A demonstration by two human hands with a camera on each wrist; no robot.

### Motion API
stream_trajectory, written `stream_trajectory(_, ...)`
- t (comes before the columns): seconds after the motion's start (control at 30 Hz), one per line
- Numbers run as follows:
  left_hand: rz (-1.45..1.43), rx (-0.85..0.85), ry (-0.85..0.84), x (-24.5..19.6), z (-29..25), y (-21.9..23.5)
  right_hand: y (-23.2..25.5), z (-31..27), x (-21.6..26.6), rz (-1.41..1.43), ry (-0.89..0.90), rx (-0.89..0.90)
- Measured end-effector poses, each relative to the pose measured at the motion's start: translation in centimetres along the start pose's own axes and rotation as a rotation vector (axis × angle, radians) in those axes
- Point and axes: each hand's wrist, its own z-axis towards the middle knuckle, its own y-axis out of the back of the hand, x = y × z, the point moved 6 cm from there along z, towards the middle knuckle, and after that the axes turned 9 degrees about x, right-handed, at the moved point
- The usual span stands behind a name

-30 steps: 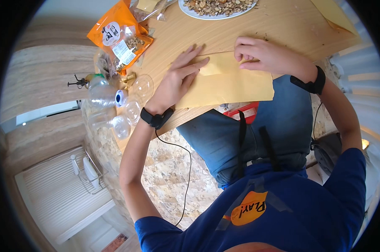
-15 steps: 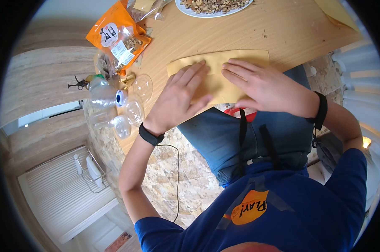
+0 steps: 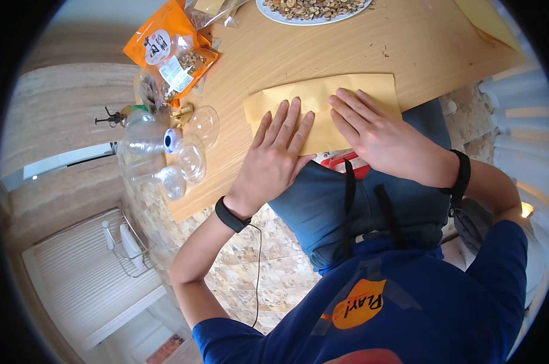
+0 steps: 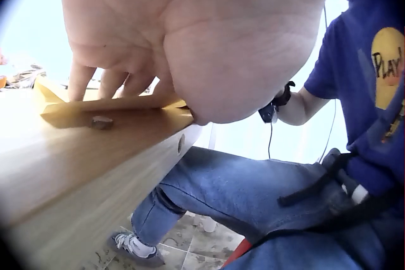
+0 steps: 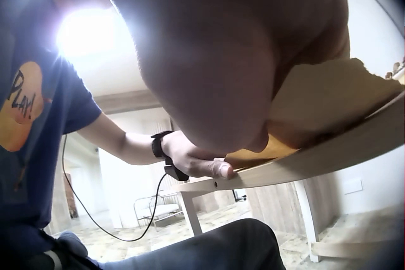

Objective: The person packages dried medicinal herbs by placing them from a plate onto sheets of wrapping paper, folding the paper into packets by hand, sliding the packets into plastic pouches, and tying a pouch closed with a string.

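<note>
A folded sheet of brown kraft paper [image 3: 324,130] lies along the near edge of the wooden table. My left hand [image 3: 274,158] rests on its left half, fingers straight and spread. On the right half my right hand [image 3: 380,136] lies with fingers extended, pointing up and left. A crease runs across the sheet above the fingertips. In the left wrist view, the fingertips press on the paper [image 4: 56,106], whose left end stands a little off the table, and a small brown chip [image 4: 101,122] sits beside it. The paper's right end [image 5: 329,96] rises from the tabletop in the right wrist view.
A white plate [image 3: 295,22] heaped with dried brown slices stands at the back. To the left are an orange pouch [image 3: 156,45], clear plastic containers [image 3: 192,164] and a roll of tape [image 3: 170,141]. More brown paper [image 3: 484,24] lies at the far right.
The right hand has come down from the paper's upper edge and flattened onto it. The left hand has moved nearer the body and spread its fingers. The sheet's upper part now lies folded.
</note>
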Motion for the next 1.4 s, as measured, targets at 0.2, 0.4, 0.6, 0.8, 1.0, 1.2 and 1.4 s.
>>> stream_trajectory(0.2,0.029,0.053,-0.05,0.9,0.0,0.6,0.3,-0.8,-0.7,0.027,0.029,0.087)
stream_trajectory(0.4,-0.014,0.063,-0.1,2.3,0.1,1.7,0.6,-2.3,-2.7,0.179,0.023,0.09)
stream_trajectory(0.6,-0.347,-0.027,-0.079,4.5,1.2,3.0,1.4,-1.8,-5.9,0.629,-0.174,0.141)
stream_trajectory(0.8,-0.612,0.074,0.25,8.0,1.8,2.7,1.2,-1.4,-8.0,0.756,-0.253,-0.004)
stream_trajectory(1.0,-0.596,-0.135,0.128,9.0,2.5,2.4,0.8,-0.7,-9.6,0.676,-0.437,0.035)
stream_trajectory(1.2,-0.628,-0.007,0.458,10.7,2.4,2.0,0.4,-0.3,-9.8,0.696,-0.501,0.012)
stream_trajectory(1.4,-0.473,-0.199,0.35,9.3,2.3,1.7,0.3,0.1,-9.9,0.785,-0.53,-0.002)
